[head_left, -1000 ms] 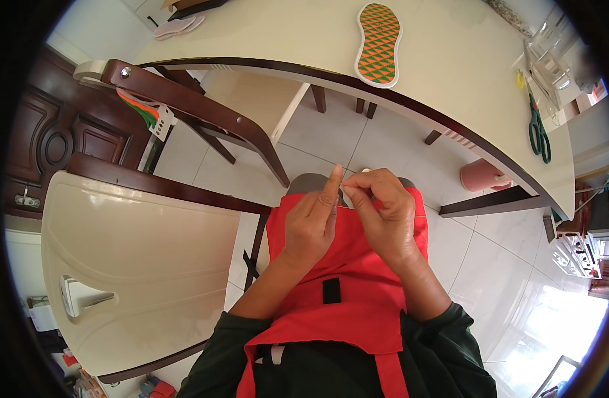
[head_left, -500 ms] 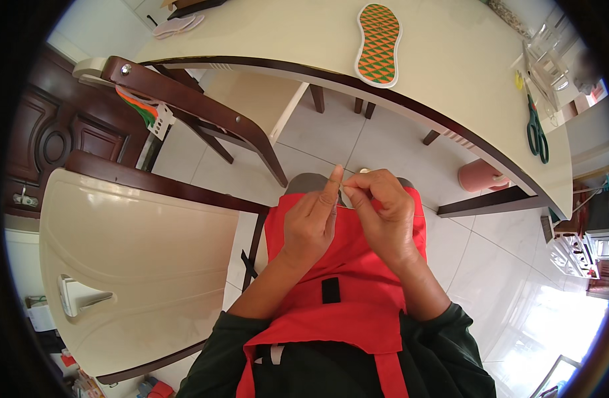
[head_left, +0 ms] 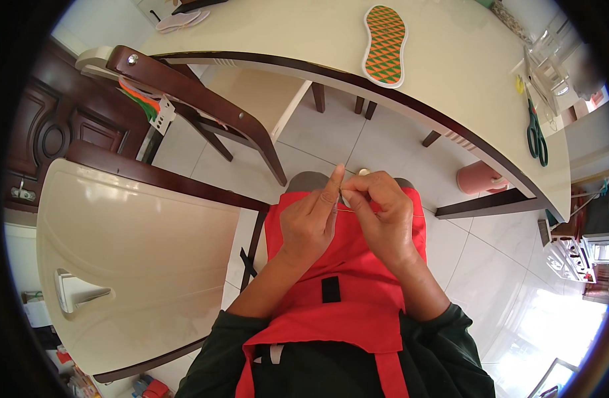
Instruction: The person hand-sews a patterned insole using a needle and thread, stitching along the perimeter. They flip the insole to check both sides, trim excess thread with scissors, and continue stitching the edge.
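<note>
Both my hands meet over my lap, in front of a red apron (head_left: 357, 275). My left hand (head_left: 311, 215) is closed with its forefinger pointing up, its thumb hidden. Thumb and forefinger of my right hand (head_left: 384, 205) pinch together against that forefinger. A thin pale thread (head_left: 345, 210) runs between the two hands; whatever else sits at the fingertips is too small to make out. On the table beyond lies an insole (head_left: 385, 50) with an orange and green diamond pattern and a white rim.
Green-handled scissors (head_left: 536, 136) and glassware (head_left: 550, 69) lie at the right of the cream table (head_left: 284, 33). Pale insoles (head_left: 183, 21) rest far left. Orange and green threads on a punched white card (head_left: 163, 114) hang by a chair (head_left: 138, 245). A pink bin (head_left: 478, 178) stands beneath.
Both hands stay almost in place, fingertips still together. The thread between them shows a little lower and more clearly. The view has shifted slightly.
</note>
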Action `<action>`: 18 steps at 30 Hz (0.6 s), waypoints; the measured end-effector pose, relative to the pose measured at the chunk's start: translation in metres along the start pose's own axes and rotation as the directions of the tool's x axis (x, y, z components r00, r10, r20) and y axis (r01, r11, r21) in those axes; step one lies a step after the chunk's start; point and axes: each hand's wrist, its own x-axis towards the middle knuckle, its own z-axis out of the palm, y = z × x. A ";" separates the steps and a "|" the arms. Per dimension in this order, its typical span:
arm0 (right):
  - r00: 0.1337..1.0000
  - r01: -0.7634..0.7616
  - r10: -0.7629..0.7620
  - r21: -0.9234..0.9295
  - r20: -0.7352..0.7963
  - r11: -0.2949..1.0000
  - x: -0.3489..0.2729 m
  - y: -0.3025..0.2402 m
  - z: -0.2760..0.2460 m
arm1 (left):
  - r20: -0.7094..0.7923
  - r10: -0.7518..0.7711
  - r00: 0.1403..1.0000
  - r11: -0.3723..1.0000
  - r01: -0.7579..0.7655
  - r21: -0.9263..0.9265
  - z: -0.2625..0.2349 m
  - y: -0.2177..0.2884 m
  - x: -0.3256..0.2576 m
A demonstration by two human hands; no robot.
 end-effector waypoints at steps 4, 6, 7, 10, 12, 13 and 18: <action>0.999 -0.050 0.050 0.001 -0.017 0.999 0.000 -0.003 0.001 | -0.015 -0.003 1.000 1.000 0.003 -0.007 0.001 0.000 0.001; 1.000 -0.008 0.008 -0.013 0.003 1.000 -0.001 -0.001 0.001 | -0.016 -0.018 1.000 1.000 0.018 -0.005 0.000 0.000 0.000; 1.000 0.014 -0.013 -0.020 0.012 1.000 -0.001 -0.001 0.001 | -0.016 -0.025 1.000 1.000 0.025 -0.005 0.000 0.000 0.000; 0.998 -0.057 0.057 -0.012 -0.019 0.998 -0.001 -0.001 0.001 | -0.039 -0.016 0.999 0.999 0.015 -0.030 0.002 0.001 0.002; 1.000 -0.009 0.009 -0.004 -0.012 1.000 -0.002 0.002 0.003 | -0.010 -0.047 0.999 0.999 0.047 -0.011 -0.002 0.003 0.002; 1.000 0.015 -0.015 -0.003 -0.010 1.000 -0.002 0.003 0.003 | 0.004 -0.062 0.998 0.998 0.062 -0.004 -0.002 0.004 0.002; 0.999 -0.037 0.037 0.011 -0.035 0.999 -0.002 0.003 0.003 | -0.017 -0.040 0.999 0.999 0.041 0.033 -0.001 0.004 0.004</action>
